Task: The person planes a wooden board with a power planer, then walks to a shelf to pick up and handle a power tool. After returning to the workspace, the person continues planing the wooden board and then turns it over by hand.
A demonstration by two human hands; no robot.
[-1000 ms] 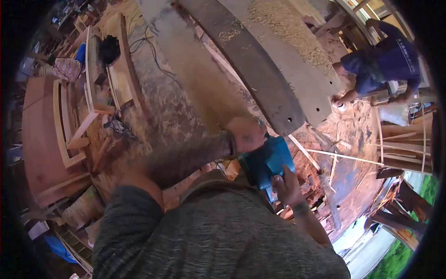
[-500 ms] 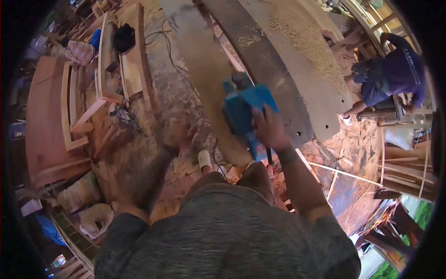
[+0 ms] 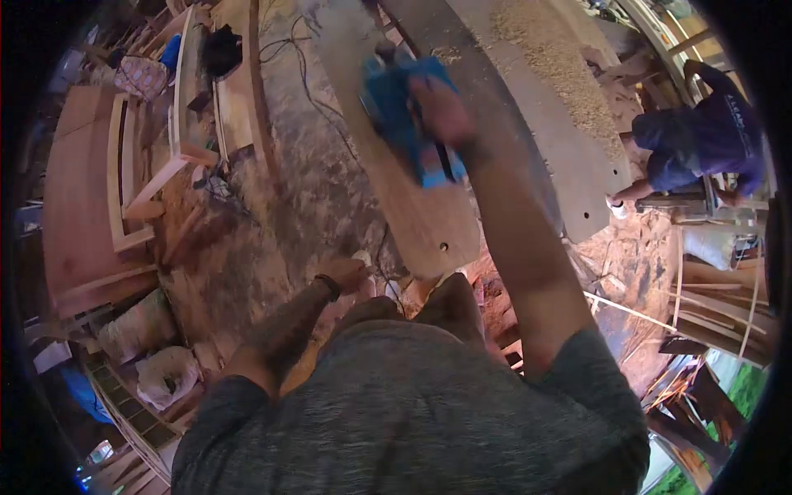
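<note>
My right hand [image 3: 443,111] is wrapped around the rear handle of a blue belt sander [image 3: 396,103], both blurred by motion. The sander lies flat on a long brown wooden board [image 3: 412,206], which has a hole close to its near rounded end. A dark round knob [image 3: 385,51] sticks up at the tool's front. Low on the left, my left hand [image 3: 348,272], with a dark band at the wrist, hangs beside the near end of the board and touches nothing that I can make out. Its fingers seem loosely stretched.
Further boards [image 3: 569,165] lie alongside on the right, with wood shavings [image 3: 544,58] on top. A black cord [image 3: 305,82] runs over the dusty ground. Wooden frames [image 3: 177,132] stand at left. Another person [image 3: 701,132] bends down at the right.
My right hand has pushed the sander forward and slightly left along the board, uncovering its near end and hole. My left hand has come back toward my body and to the right.
</note>
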